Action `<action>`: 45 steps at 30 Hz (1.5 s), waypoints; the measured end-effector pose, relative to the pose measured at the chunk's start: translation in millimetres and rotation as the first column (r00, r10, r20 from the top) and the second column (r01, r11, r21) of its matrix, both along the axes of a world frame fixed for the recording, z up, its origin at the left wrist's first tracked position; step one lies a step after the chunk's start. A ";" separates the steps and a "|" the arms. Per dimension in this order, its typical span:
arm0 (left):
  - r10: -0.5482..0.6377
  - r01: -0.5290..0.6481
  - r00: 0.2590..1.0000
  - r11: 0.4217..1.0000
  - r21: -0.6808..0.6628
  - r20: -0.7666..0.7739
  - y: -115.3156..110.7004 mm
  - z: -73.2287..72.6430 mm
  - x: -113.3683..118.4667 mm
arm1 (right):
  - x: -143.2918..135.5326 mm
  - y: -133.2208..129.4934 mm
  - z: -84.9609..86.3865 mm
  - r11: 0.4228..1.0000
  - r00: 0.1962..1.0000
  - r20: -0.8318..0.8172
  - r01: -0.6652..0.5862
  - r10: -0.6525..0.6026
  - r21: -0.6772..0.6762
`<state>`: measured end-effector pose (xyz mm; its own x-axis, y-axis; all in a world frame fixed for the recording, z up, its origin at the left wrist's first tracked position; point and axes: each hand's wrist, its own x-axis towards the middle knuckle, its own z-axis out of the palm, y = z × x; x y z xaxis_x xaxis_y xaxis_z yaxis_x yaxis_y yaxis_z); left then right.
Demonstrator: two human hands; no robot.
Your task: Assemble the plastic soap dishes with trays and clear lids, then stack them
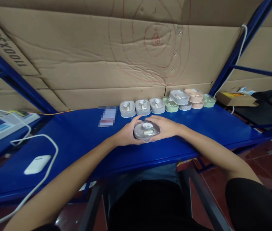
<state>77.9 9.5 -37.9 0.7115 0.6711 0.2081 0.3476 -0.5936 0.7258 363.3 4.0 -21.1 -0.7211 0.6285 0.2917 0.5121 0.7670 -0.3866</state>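
Between my two hands is a grey rounded plastic case (146,132) with a clear lid, a round white sticker and a small pale capsule-shaped piece on top. My left hand (127,132) wraps its left side, while my right hand (166,126) grips the right side. The case is held close over the blue shelf (83,128), near its front edge; I cannot tell whether it touches the surface. Just behind stand similar grey cases (142,107), a green case (171,104) and a pink case (193,95), some stacked in two layers.
Left of the row lies a blurred flat card (107,116). A white earbud case (37,164) and a white cable (54,150) are on the left, with a power strip (11,128) beyond. Cardboard (90,48) walls the back. An open cardboard box (236,98) stands right, past a blue post (239,48).
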 end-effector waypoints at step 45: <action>0.128 -0.120 0.982 0.991 0.063 -0.141 5.6 7.5 -9.4 | -5.2 -2.5 -15.5 0.990 0.998 -0.059 0.042 -0.034 0.134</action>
